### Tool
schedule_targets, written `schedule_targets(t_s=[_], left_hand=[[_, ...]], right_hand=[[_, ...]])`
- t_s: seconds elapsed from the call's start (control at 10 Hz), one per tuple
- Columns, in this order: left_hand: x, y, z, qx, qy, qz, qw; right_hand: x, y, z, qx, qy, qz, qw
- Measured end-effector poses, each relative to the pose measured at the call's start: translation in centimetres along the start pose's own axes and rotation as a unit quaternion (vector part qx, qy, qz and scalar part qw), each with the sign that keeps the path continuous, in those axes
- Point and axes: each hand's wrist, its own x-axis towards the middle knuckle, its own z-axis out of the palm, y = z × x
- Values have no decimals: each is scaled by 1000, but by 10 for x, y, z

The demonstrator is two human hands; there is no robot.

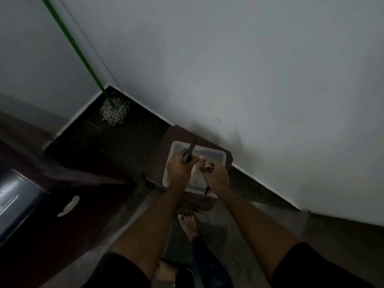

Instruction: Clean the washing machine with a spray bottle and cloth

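A clear plastic container (216, 155) sits on a dark low stool (166, 140) by the white wall. My left hand (179, 169) is over the container and grips a thin dark stick-like tool (190, 151) that points up and away. Just to its right, my right hand (216, 176) holds a small bunched brown cloth (206, 166) above the container. A blue-grey machine corner (14, 200) shows at the left edge. No spray bottle is in view.
A mop with a green handle (76, 48) leans in the corner, its stringy head (114, 111) on the dark floor. The white wall (249, 69) runs along the back and right. My bare feet (188, 224) stand on the grey floor before the stool.
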Motion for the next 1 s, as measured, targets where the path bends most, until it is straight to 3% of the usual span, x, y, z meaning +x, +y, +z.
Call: schedule_targets(t_s=[0.3,0.5,0.7,0.8,1.0], left_hand=[[34,-49,37,-32,-17,-47,998],[31,-71,35,59,-102,-13,993],[32,-72,19,97,-132,4,986],[23,-64,1,122,-135,0,983],[-12,-42,-39,169,-59,41,983]], right_hand=[[58,24,47,-71,48,25,996],[71,32,68,-105,-11,18,994],[64,28,63,-53,-52,31,997],[54,21,50,-31,-74,19,997],[18,-6,18,-79,-67,-44,994]])
